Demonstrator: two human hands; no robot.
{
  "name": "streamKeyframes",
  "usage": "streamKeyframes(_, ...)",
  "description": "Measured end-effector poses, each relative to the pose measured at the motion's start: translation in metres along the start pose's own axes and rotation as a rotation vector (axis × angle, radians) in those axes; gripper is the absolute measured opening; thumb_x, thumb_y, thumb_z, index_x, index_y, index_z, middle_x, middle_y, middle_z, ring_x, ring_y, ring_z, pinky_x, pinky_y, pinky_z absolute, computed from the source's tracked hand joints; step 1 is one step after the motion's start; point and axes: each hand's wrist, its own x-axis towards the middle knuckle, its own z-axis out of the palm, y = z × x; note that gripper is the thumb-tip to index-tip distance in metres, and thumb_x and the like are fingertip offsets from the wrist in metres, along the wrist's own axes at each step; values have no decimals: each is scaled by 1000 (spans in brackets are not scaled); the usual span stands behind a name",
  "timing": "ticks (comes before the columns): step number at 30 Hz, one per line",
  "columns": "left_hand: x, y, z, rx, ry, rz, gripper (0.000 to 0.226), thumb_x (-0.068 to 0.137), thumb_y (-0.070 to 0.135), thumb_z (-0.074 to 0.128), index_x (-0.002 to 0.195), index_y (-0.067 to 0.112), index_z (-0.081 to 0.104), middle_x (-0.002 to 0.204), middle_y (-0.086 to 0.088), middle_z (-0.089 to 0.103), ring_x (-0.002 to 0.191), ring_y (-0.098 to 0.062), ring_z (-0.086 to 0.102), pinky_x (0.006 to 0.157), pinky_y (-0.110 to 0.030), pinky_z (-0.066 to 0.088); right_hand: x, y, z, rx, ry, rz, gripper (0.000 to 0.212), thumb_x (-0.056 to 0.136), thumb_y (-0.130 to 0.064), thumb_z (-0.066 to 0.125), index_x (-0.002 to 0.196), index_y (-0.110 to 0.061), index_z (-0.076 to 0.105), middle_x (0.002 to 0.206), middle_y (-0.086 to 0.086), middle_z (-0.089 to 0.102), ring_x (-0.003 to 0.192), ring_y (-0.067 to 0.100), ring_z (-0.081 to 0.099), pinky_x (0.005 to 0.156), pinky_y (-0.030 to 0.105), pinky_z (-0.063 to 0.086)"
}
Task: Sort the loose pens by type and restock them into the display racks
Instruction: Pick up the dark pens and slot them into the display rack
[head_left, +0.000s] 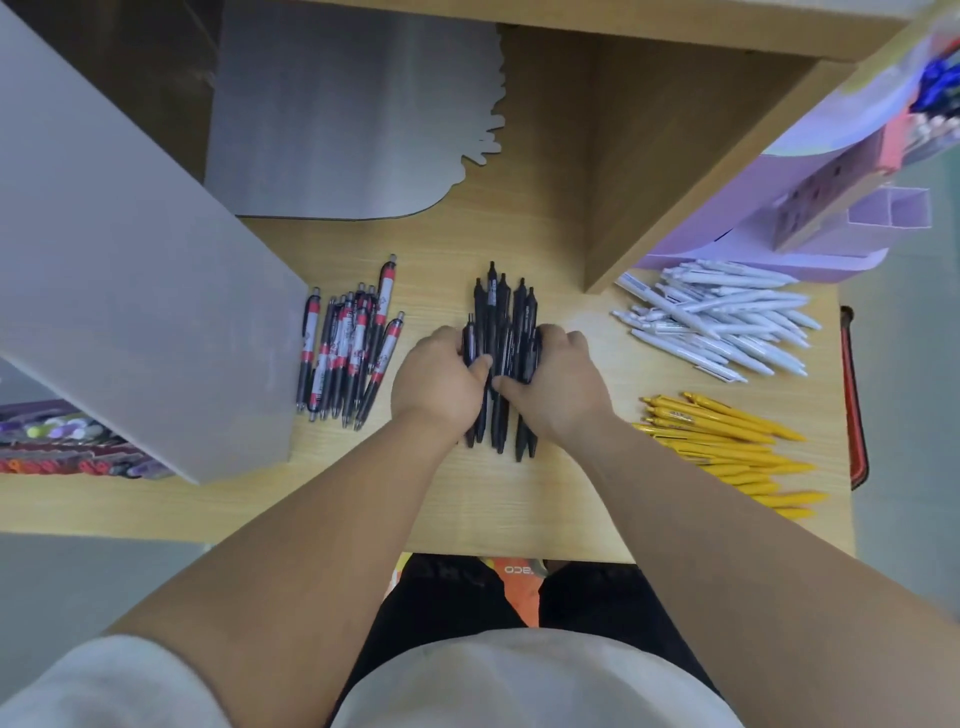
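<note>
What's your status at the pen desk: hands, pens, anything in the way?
Hands: left hand and right hand both gripping the black pens. Separate piles: red-banded pens, white pens, yellow pens. Nothing blocking.

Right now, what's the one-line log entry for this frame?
step: bunching black pens | left hand: grips bundle | right hand: grips bundle | other piles: red-labelled pens, white pens, yellow pens, apart on table
</note>
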Motion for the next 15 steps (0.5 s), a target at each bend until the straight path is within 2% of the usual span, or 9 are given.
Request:
streamKeyframes(4,-23,-8,7,-14,-17,-26,37,97,35,59,126,11,56,100,-8,67,86,-22,62,67,-30,43,-20,10,8,43,-5,-28,62,83,-36,75,134,-16,44,122,5,44,101,26,59,82,35,51)
streamKeyframes(8,-45,-17,11,-38,-20,-26,36,97,31,60,126,10,57,99,-5,67,84,-19,61,70,-29,45,-37,21,13,32,-46,-79,64,86,-32,72,140,-16,41,124,5,45,102,23,59,85,31,49)
streamKeyframes(12,-53,-19,7,-72,6,-31,29,96,27,62,118,10,61,86,6,58,80,-15,57,72,-26,45,-39,26,7,29,-39,-112,51,90,-16,65,137,-18,46,117,7,50,94,25,60,82,30,48)
streamKeyframes(15,-44,-18,-1,-78,22,-38,26,95,26,63,115,9,63,82,6,60,76,-15,60,74,-30,52,-26,24,-1,39,0,-114,46,87,-8,60,131,-18,53,104,8,58,92,26,59,77,31,48)
